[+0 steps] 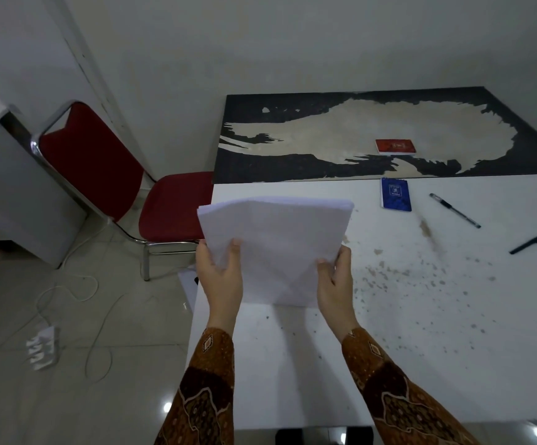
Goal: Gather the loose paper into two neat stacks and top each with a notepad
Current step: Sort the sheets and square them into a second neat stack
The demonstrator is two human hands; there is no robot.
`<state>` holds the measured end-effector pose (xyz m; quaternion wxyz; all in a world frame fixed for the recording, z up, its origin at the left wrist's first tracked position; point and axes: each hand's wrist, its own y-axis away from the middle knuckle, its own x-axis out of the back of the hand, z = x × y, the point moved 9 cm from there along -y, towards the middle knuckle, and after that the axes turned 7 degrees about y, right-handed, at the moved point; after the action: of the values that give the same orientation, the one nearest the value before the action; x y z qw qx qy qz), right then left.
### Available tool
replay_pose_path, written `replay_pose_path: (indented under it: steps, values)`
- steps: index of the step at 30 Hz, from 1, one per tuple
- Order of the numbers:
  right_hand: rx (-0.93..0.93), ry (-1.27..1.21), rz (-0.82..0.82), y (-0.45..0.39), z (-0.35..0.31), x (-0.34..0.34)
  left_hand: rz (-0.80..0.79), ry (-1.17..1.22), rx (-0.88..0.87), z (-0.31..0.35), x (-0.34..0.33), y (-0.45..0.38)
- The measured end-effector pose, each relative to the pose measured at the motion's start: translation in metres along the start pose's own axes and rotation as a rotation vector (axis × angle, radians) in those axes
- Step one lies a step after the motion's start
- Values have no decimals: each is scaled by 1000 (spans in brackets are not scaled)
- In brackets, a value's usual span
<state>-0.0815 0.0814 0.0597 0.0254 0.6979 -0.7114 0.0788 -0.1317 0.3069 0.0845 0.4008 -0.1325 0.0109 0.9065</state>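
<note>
A sheaf of white paper stands nearly upright above the left part of the white table, its lower edge near the tabletop. My left hand grips its lower left side, thumb on the front. My right hand grips its lower right side, fingers curled round the edge. A blue notepad lies flat on the white table near its far edge. A red notepad lies on the dark, worn table behind.
Two black pens lie on the right of the white table, which is speckled with brown flecks. A red chair stands left of the tables. Cables and a power strip lie on the tiled floor.
</note>
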Motion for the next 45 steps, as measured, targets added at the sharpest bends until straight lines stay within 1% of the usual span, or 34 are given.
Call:
replay_pose_path:
  steps: [4,8,9,12,15,18,20,23,25,28,31,34,35,38,42,45]
  values:
    - [-12,-6,-75,5,8,-3,-70,-28,13,-5,-3,2]
    - [-2,54,-165,12,13,-25,-109,-144,1,-14,-19,12]
    - [-1,77,-156,14,15,-28,-88,-162,-8,-15,-19,13]
    - [-36,93,-27,12,20,-19,0,-143,-6,-16,-8,7]
    - [-35,79,8,10,28,-11,-25,-102,66,-25,0,6]
    - [-24,153,23,11,33,-14,-58,-125,92,-33,-4,16]
    - [-27,192,52,7,32,-15,-43,-143,97,-34,-6,18]
    - [-73,157,124,1,33,-7,-6,-147,87,-29,-6,18]
    - [-68,114,131,5,32,-6,-10,-144,71,-25,-7,19]
    - [-52,130,118,13,30,-8,-19,-173,67,-22,-7,22]
    - [0,201,96,15,20,-8,-4,-279,50,-16,4,17]
    - [32,290,28,18,16,-10,-40,-411,55,-16,22,6]
    - [2,315,-14,20,21,-14,-52,-458,91,-20,29,4]
    - [-182,433,-142,34,59,-32,-44,-605,218,-53,56,8]
    - [-356,513,-244,54,99,-46,-45,-756,385,-105,85,22]
    - [-421,533,-278,62,110,-46,-21,-804,429,-118,92,33]
